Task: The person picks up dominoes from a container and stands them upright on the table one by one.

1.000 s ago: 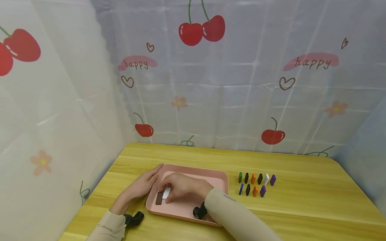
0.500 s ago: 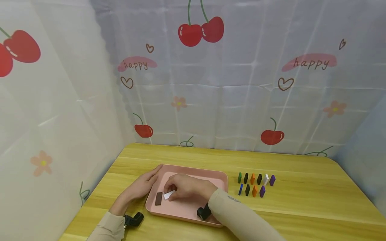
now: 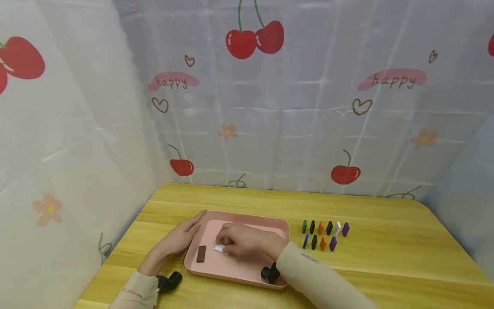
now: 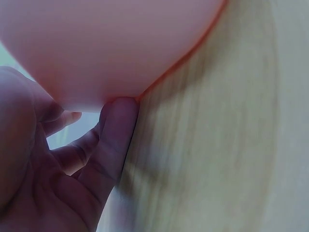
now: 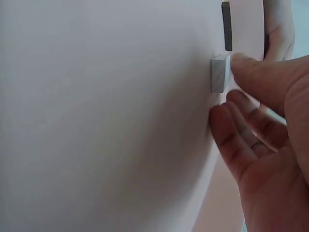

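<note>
My left hand rests along the left side of the pink tray, its fingers extended by the far left corner. In the left wrist view a fingertip touches the tray's outer wall. Inside the tray, my right hand has thumb and fingers about a small white block. The right wrist view shows the thumb against this white block, with the other fingers bent close by, partly overlapping. A dark brown block lies flat to the left of the white one.
Right of the tray, two rows of small upright blocks stand on the wooden table, among them a green block, an orange block and a purple block. A printed curtain closes off the back.
The right hand has drawn the white block rightward, away from the brown block, and the white block has turned. The left hand keeps its place at the tray.
</note>
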A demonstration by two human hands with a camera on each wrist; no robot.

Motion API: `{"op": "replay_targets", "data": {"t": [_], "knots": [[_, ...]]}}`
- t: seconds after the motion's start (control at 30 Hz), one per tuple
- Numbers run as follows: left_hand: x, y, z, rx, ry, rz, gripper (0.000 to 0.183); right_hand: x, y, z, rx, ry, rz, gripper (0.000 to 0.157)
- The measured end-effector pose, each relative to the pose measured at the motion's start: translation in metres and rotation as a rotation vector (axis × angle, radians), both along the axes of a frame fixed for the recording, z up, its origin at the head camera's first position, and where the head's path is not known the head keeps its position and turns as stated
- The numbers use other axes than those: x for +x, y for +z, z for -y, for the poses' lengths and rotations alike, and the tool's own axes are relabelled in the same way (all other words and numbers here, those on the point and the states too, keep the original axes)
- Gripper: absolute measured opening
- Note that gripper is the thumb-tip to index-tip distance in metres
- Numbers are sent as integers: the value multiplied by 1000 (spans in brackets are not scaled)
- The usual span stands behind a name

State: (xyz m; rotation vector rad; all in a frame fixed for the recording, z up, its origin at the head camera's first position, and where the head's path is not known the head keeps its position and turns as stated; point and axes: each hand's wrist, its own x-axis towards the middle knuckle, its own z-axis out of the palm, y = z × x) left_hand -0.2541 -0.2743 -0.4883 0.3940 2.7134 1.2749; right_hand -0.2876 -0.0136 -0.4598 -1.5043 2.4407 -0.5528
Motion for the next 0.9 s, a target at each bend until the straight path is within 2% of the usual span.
{"op": "replay_targets", "data": {"t": [0.23,0.43,0.57,0.9], "knots": [[0,1,1,-20,-4,-21,51,1,-3,11,11,-24,-7,19],[1,3,-1,-16,6,2,51,4,-5,17,40,-37,-53,15],[1,3,-2,-14,9,11,51,4,-5,18,38,-39,-33,19],[2,2,-2,-18,11,1,51,6,8,6,-9,-16,-6,26]]}}
